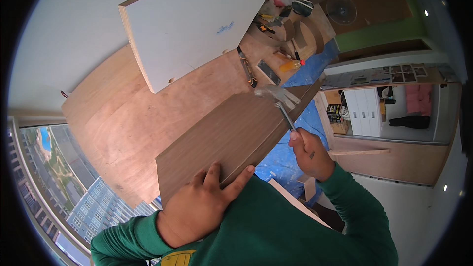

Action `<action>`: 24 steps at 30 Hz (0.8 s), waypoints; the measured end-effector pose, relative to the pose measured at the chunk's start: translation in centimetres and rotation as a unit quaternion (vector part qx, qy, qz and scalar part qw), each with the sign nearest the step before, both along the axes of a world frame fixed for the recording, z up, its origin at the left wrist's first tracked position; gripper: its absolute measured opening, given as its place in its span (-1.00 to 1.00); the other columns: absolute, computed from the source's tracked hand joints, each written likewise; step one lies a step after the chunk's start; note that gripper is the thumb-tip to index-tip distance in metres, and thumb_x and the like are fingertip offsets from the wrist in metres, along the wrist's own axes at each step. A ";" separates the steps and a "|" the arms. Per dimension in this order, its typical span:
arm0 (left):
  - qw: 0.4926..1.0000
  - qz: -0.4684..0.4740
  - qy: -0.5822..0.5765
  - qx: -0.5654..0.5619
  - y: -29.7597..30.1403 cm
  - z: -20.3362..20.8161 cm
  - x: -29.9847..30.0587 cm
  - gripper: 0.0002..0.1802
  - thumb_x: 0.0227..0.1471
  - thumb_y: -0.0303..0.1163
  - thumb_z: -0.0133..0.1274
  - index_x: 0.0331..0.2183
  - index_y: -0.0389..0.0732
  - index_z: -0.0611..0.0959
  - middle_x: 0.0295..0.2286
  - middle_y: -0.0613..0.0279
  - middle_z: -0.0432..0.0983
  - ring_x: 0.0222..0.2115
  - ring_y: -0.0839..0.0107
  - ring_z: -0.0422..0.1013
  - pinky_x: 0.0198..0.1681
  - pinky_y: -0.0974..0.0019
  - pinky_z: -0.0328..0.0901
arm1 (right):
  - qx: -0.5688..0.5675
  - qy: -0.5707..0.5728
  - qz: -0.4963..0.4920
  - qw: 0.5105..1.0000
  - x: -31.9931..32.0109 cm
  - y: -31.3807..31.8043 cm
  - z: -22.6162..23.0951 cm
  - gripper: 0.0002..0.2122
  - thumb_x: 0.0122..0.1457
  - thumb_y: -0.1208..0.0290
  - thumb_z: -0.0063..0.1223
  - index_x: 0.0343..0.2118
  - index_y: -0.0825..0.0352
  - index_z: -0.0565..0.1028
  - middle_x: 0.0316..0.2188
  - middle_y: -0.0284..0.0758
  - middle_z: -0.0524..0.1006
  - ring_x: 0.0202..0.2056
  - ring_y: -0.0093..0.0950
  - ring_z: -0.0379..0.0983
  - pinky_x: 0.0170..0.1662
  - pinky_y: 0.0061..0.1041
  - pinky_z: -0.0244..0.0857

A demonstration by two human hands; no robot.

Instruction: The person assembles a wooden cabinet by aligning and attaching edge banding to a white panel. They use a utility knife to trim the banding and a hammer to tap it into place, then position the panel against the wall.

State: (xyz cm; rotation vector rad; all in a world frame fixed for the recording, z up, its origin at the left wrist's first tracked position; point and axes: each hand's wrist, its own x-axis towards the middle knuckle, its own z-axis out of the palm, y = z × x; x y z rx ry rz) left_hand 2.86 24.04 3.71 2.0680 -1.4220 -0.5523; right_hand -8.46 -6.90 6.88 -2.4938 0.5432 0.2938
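Note:
My right hand (pixel 311 153) is closed around the handle of a claw hammer (pixel 285 114). The hammer's metal head, slightly blurred, is over the far right end of a long brown wood-grain panel (pixel 212 140); whether it touches is unclear. That panel lies slantwise in front of my body, its near long edge toward me. My left hand (pixel 197 206) rests on the panel's near left part, fingers spread and stretched across its surface by the edge. Nothing is seen held in it.
Beyond lies a plywood worktop (pixel 148 123) with a white panel (pixel 192 34) on it. A utility knife (pixel 246 66), a dark flat block (pixel 268 72), an orange bottle (pixel 291 65) and curled edge strips (pixel 310 34) sit at the back right. Blue sheeting (pixel 281 155) shows below.

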 end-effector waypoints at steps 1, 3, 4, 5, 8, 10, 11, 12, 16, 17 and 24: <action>1.000 -0.003 0.011 -0.001 0.0 -0.1 0.1 -0.21 0.22 -0.36 0.00 0.43 0.31 0.33 -0.02 -0.36 0.52 -0.25 -0.04 0.65 -0.30 0.13 0.63 | -0.008 0.002 -0.022 1.000 -0.1 0.0 0.0 -0.56 0.57 0.13 -0.15 -0.40 0.40 0.40 -0.60 -0.21 0.40 -0.55 -0.35 0.31 -0.40 -0.25 0.25; 1.000 0.002 0.015 -0.001 0.0 -0.1 0.2 -0.21 0.21 -0.37 0.00 0.43 0.31 0.33 -0.02 -0.36 0.52 -0.25 -0.04 0.64 -0.30 0.12 0.63 | -0.004 0.017 -0.038 0.999 -0.2 -0.8 0.1 -0.55 0.56 0.12 -0.15 -0.41 0.40 0.41 -0.58 -0.23 0.42 -0.55 -0.38 0.31 -0.40 -0.24 0.25; 1.000 0.004 0.015 -0.001 0.0 -0.1 0.3 -0.20 0.21 -0.38 0.01 0.43 0.31 0.33 -0.02 -0.36 0.52 -0.25 -0.04 0.64 -0.30 0.11 0.64 | -0.025 0.015 -0.058 0.998 0.1 -2.1 0.1 -0.55 0.56 0.12 -0.14 -0.41 0.40 0.41 -0.58 -0.24 0.41 -0.55 -0.38 0.30 -0.40 -0.24 0.24; 1.000 0.004 0.016 0.000 0.0 -0.1 0.3 -0.20 0.20 -0.38 0.01 0.43 0.31 0.34 -0.02 -0.36 0.52 -0.24 -0.04 0.64 -0.30 0.11 0.64 | -0.043 0.004 -0.072 0.997 0.9 -3.9 0.2 -0.56 0.56 0.12 -0.14 -0.41 0.40 0.42 -0.58 -0.24 0.41 -0.55 -0.37 0.29 -0.39 -0.24 0.24; 1.000 0.007 0.015 -0.001 0.0 0.0 0.4 -0.20 0.20 -0.38 0.01 0.43 0.30 0.34 -0.02 -0.35 0.52 -0.24 -0.04 0.64 -0.29 0.10 0.64 | -0.085 -0.005 -0.105 0.991 1.8 -7.9 0.1 -0.56 0.55 0.12 -0.13 -0.40 0.39 0.44 -0.58 -0.26 0.39 -0.54 -0.38 0.29 -0.38 -0.26 0.24; 1.000 0.010 0.015 -0.001 0.1 0.0 0.4 -0.21 0.20 -0.38 0.01 0.43 0.30 0.34 -0.02 -0.35 0.52 -0.24 -0.03 0.64 -0.29 0.10 0.64 | -0.092 -0.005 -0.113 0.989 2.0 -9.4 -0.3 -0.56 0.55 0.12 -0.12 -0.40 0.38 0.45 -0.58 -0.26 0.39 -0.52 -0.39 0.29 -0.36 -0.28 0.24; 1.000 0.009 0.014 0.000 0.1 0.0 0.4 -0.21 0.20 -0.38 0.01 0.43 0.30 0.34 -0.02 -0.35 0.52 -0.25 -0.03 0.64 -0.29 0.11 0.64 | -0.089 -0.006 -0.113 0.990 2.1 -9.9 -0.4 -0.57 0.55 0.12 -0.12 -0.39 0.38 0.45 -0.59 -0.27 0.38 -0.52 -0.40 0.29 -0.36 -0.29 0.24; 1.000 0.010 0.012 -0.001 0.1 0.0 0.4 -0.21 0.20 -0.38 0.01 0.43 0.30 0.34 -0.02 -0.35 0.52 -0.25 -0.03 0.64 -0.30 0.11 0.64 | -0.086 0.002 -0.124 0.988 2.3 -10.3 -0.5 -0.57 0.55 0.12 -0.12 -0.39 0.38 0.46 -0.59 -0.27 0.38 -0.51 -0.40 0.29 -0.35 -0.31 0.25; 1.000 0.009 0.003 -0.002 0.2 -0.1 0.3 -0.21 0.20 -0.38 0.00 0.43 0.28 0.35 -0.03 -0.33 0.53 -0.27 -0.01 0.65 -0.30 0.13 0.63 | -0.102 0.022 -0.133 0.986 3.5 -11.5 0.0 -0.54 0.55 0.08 -0.14 -0.40 0.38 0.45 -0.61 -0.30 0.36 -0.51 -0.42 0.34 -0.36 -0.30 0.25; 1.000 0.010 0.004 -0.005 0.2 -0.2 0.3 -0.21 0.20 -0.38 0.00 0.43 0.28 0.35 -0.03 -0.33 0.54 -0.27 -0.02 0.65 -0.31 0.13 0.63 | -0.115 0.027 -0.126 0.985 4.0 -11.9 0.4 -0.53 0.55 0.07 -0.15 -0.41 0.37 0.45 -0.62 -0.31 0.36 -0.51 -0.44 0.35 -0.37 -0.30 0.25; 1.000 0.004 0.001 -0.008 0.1 -0.1 0.7 -0.22 0.20 -0.38 0.00 0.43 0.27 0.36 -0.05 -0.36 0.55 -0.27 -0.04 0.66 -0.30 0.12 0.63 | -0.009 0.073 -0.293 0.953 4.3 -11.5 1.5 -0.48 0.54 -0.02 -0.17 -0.45 0.34 0.44 -0.62 -0.37 0.36 -0.50 -0.52 0.37 -0.37 -0.37 0.25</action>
